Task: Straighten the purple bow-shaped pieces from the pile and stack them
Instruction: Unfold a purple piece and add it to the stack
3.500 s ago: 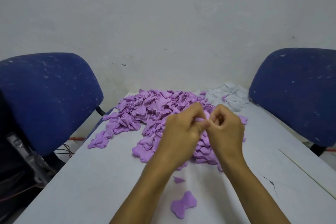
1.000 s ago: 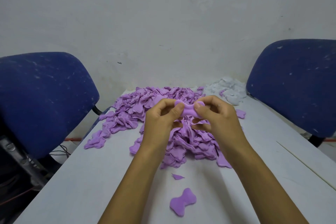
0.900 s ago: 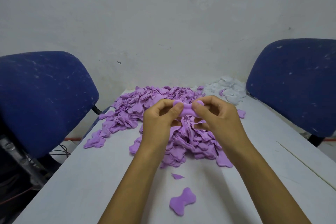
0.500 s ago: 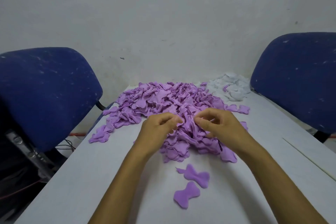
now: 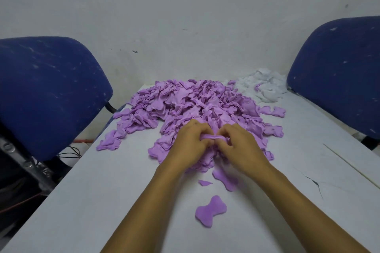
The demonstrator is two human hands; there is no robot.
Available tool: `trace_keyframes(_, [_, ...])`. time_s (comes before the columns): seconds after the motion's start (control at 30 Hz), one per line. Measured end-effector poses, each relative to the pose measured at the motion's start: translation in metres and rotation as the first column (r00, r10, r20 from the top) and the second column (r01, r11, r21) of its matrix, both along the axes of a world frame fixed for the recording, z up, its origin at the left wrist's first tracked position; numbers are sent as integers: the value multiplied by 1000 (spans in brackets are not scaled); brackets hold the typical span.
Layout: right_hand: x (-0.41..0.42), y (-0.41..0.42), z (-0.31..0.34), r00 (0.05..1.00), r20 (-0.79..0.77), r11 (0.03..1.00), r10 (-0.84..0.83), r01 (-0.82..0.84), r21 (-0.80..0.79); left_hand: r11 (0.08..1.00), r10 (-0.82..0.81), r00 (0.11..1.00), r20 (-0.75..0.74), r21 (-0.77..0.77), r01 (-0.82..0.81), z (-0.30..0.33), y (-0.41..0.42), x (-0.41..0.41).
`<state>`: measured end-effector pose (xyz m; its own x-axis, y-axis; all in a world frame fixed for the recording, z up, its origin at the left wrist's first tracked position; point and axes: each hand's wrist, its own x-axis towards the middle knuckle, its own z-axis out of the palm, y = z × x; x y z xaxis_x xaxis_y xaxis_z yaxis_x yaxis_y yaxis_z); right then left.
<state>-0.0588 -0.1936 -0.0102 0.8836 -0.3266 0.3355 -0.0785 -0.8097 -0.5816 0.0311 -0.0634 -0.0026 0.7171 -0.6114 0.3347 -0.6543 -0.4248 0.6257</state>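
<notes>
A big pile of purple bow-shaped pieces [image 5: 191, 107] covers the far middle of the white table [image 5: 102, 201]. My left hand [image 5: 189, 144] and my right hand [image 5: 240, 146] meet at the pile's near edge, both pinching one crumpled purple piece [image 5: 211, 136] between their fingertips. Two flat purple bows lie apart on the table near me: one [image 5: 210, 210] in front, another [image 5: 226, 181] partly under my right forearm. A small purple scrap [image 5: 204, 183] lies between them and the pile.
A heap of white pieces [image 5: 265, 86] sits at the far right of the table. Blue chairs stand on the left [image 5: 45, 88] and right [image 5: 339, 72]. The wall is right behind the table. A dark crack [image 5: 314, 183] marks the table's right side.
The piece stretched between my hands a second ago now lies on the table near the first flat bow. Both hands went down to the pile and pinched a new crumpled piece.
</notes>
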Motion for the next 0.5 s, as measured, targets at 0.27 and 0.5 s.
trace_keyframes(0.27, [-20,7,25,949,295,957,114,-184,224,877,-229,781,-581,-471,-93,36,14,-15])
trace_keyframes(0.5, [-28,20,31,939,288,982,187,-169,-87,837,-141,728,-671,-474,-275,45,15,-23])
